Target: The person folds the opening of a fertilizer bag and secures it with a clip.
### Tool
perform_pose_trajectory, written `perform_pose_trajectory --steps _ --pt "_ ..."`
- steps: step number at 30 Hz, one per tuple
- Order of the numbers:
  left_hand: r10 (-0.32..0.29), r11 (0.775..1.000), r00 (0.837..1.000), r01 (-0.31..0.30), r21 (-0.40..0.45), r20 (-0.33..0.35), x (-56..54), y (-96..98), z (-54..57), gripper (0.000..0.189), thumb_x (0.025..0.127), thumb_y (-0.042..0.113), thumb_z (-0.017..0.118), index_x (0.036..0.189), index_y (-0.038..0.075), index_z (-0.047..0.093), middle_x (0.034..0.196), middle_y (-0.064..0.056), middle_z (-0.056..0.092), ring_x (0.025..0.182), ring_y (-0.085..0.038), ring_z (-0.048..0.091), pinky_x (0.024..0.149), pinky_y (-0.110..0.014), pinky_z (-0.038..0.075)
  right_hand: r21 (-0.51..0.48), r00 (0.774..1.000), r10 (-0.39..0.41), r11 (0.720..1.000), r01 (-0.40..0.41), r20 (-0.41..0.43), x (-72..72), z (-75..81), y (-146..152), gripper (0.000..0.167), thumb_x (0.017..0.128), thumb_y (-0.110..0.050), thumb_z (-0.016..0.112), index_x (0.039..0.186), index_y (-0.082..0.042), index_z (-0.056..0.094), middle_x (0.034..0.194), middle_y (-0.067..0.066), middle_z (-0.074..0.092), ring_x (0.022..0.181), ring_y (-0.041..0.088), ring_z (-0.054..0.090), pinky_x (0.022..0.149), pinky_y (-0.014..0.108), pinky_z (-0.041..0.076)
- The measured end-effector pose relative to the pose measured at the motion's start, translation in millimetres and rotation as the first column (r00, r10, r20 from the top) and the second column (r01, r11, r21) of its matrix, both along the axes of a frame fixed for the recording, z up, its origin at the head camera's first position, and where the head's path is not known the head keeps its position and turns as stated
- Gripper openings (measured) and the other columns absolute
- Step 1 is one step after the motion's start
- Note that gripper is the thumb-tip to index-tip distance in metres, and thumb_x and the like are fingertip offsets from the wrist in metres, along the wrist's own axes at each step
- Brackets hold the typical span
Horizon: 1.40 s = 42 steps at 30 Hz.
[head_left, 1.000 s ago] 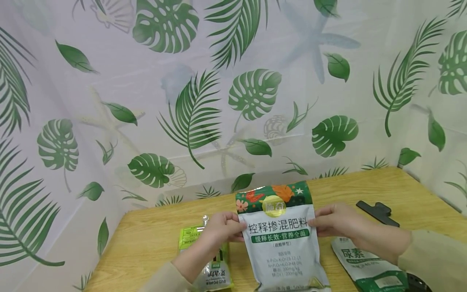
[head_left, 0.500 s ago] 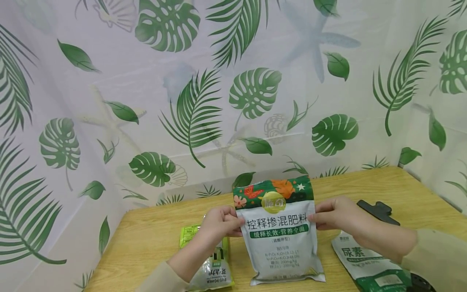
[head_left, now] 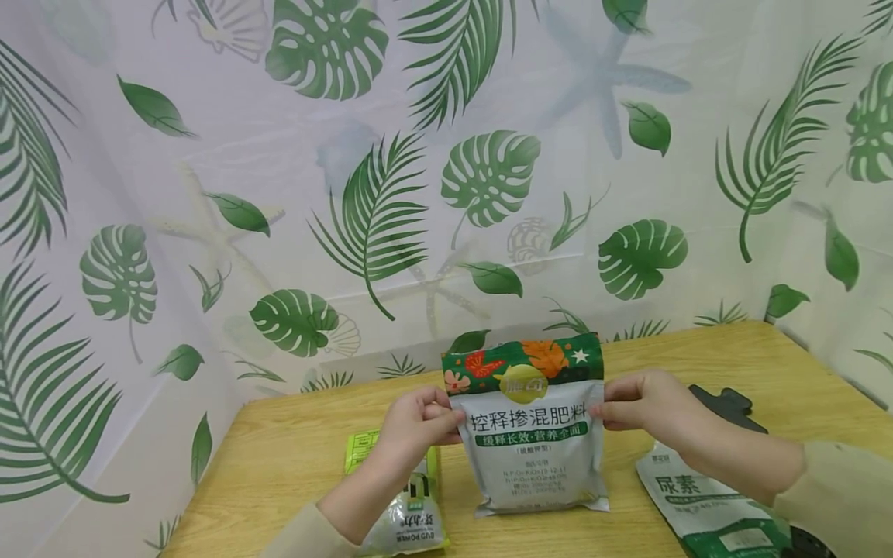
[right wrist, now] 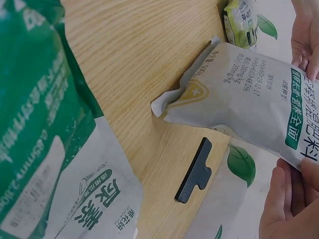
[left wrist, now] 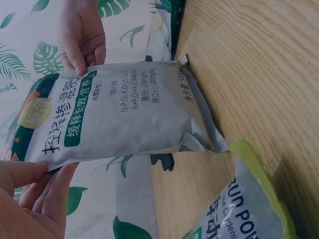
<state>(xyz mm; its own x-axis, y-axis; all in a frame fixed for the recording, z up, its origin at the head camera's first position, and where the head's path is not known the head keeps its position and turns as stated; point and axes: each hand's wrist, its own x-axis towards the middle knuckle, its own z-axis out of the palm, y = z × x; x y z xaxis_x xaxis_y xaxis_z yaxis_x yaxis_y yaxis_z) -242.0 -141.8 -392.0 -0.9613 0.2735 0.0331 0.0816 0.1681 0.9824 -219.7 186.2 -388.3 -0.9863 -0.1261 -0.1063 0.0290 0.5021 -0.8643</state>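
A white fertilizer bag [head_left: 530, 449] with a green top band stands nearly upright before me, its printed front facing me. My left hand [head_left: 418, 422] pinches its left side edge between thumb and fingers. At the opposite edge my right hand [head_left: 652, 403] pinches in the same manner, just below the green band. The bag's lower end [left wrist: 199, 114] is down by the tabletop; whether it touches I cannot tell. Beneath my left forearm lies a yellow-green and silver bag [head_left: 412, 511], partly covered. A white and green urea bag [head_left: 705, 504] lies under my right forearm.
A black bag clip [right wrist: 193, 172] lies on the wooden table [head_left: 293, 465], toward the back right. Another dark object [head_left: 809, 545] shows partly beside the urea bag. A leaf-patterned curtain [head_left: 488, 256] hangs along the table's back edge.
Both hands have kept their hold while the fertilizer bag shifted up and away from me in the head view. Its bottom edge, cut off earlier, now shows.
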Motion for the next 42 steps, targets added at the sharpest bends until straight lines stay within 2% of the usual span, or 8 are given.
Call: perform_pose_trajectory --steps 4,10,15,21,28,35,38,42 --pt "0.011 1.000 1.000 -0.011 0.000 -0.001 0.8 -0.8 2.1 0.006 0.099 -0.003 0.069 0.098 -0.005 0.063 0.099 -0.024 0.081 0.080 -0.012 0.078 0.084 -0.036 0.066 -0.002 1.000 -0.002 1.000 0.002 -0.017 -0.4 0.8 -0.9 0.019 0.101 -0.021 0.074 0.107 -0.004 0.080 0.122 0.009 0.077 0.105 0.022 0.075 0.101 0.064 0.052" --pt "0.029 0.999 0.999 -0.029 -0.020 -0.035 1.0 -1.9 4.5 0.006 0.098 -0.004 0.069 0.097 -0.005 0.063 0.098 -0.026 0.080 0.081 -0.015 0.079 0.083 -0.038 0.066 -0.002 0.997 -0.007 1.000 0.007 -0.082 0.1 -0.8 -4.3 0.015 0.100 -0.017 0.075 0.102 -0.003 0.080 0.109 0.002 0.078 0.096 0.015 0.073 0.091 0.048 0.061" --pt "0.036 0.998 0.998 -0.038 -0.044 -0.049 1.1 -3.5 4.2 0.008 0.098 -0.003 0.070 0.095 -0.004 0.063 0.098 -0.026 0.080 0.080 -0.016 0.079 0.083 -0.036 0.066 -0.019 0.993 0.014 1.000 -0.016 -0.113 1.2 -2.7 -5.4 0.015 0.101 -0.015 0.074 0.102 -0.001 0.080 0.110 0.004 0.078 0.094 0.013 0.072 0.089 0.043 0.062" --pt "0.034 0.999 0.999 -0.035 -0.031 -0.038 2.1 -6.5 1.4 0.008 0.098 -0.004 0.070 0.095 -0.005 0.062 0.103 -0.027 0.079 0.085 -0.019 0.081 0.083 -0.035 0.066 -0.045 0.996 0.013 0.999 -0.017 -0.085 2.3 -4.9 -4.8 0.020 0.102 -0.020 0.073 0.108 -0.001 0.079 0.113 0.004 0.078 0.096 0.013 0.073 0.091 0.044 0.062" --pt "0.001 1.000 1.000 -0.001 0.027 -0.024 2.8 -11.2 -2.1 0.014 0.098 -0.004 0.070 0.109 -0.012 0.066 0.108 -0.026 0.080 0.087 -0.011 0.078 0.085 -0.035 0.066 -0.058 0.999 0.012 0.998 -0.015 -0.049 4.5 -4.3 -3.4 0.023 0.103 -0.023 0.072 0.110 -0.001 0.079 0.115 0.003 0.078 0.099 0.013 0.075 0.095 0.049 0.061" --pt "-0.006 0.999 1.000 0.006 0.040 0.008 1.8 -14.1 -4.1 0.016 0.095 -0.002 0.073 0.108 -0.011 0.069 0.105 -0.019 0.082 0.087 -0.009 0.077 0.087 -0.034 0.065 -0.080 0.996 0.024 0.996 -0.031 -0.081 7.3 -6.5 -3.6 0.025 0.103 -0.023 0.072 0.110 0.000 0.078 0.109 0.002 0.079 0.096 0.012 0.074 0.094 0.046 0.062" --pt "-0.009 0.999 1.000 0.008 0.038 0.013 1.0 -13.9 -5.5 0.017 0.094 -0.001 0.074 0.108 -0.009 0.070 0.104 -0.018 0.082 0.088 -0.010 0.077 0.087 -0.035 0.065 -0.097 0.998 -0.003 0.995 -0.003 -0.062 7.1 -7.3 -2.8 0.030 0.104 -0.026 0.072 0.117 0.000 0.077 0.112 0.002 0.079 0.101 0.016 0.076 0.100 0.053 0.058" --pt "-0.015 0.999 1.000 0.014 0.040 0.012 -0.5 -13.9 -6.4 0.017 0.095 0.000 0.074 0.109 -0.009 0.070 0.107 -0.019 0.081 0.089 -0.011 0.078 0.089 -0.036 0.065 -0.136 0.996 -0.058 0.989 0.050 -0.060 7.1 -3.3 -3.1 0.035 0.103 -0.030 0.073 0.125 -0.002 0.075 0.113 -0.002 0.081 0.101 0.011 0.076 0.106 0.062 0.052"
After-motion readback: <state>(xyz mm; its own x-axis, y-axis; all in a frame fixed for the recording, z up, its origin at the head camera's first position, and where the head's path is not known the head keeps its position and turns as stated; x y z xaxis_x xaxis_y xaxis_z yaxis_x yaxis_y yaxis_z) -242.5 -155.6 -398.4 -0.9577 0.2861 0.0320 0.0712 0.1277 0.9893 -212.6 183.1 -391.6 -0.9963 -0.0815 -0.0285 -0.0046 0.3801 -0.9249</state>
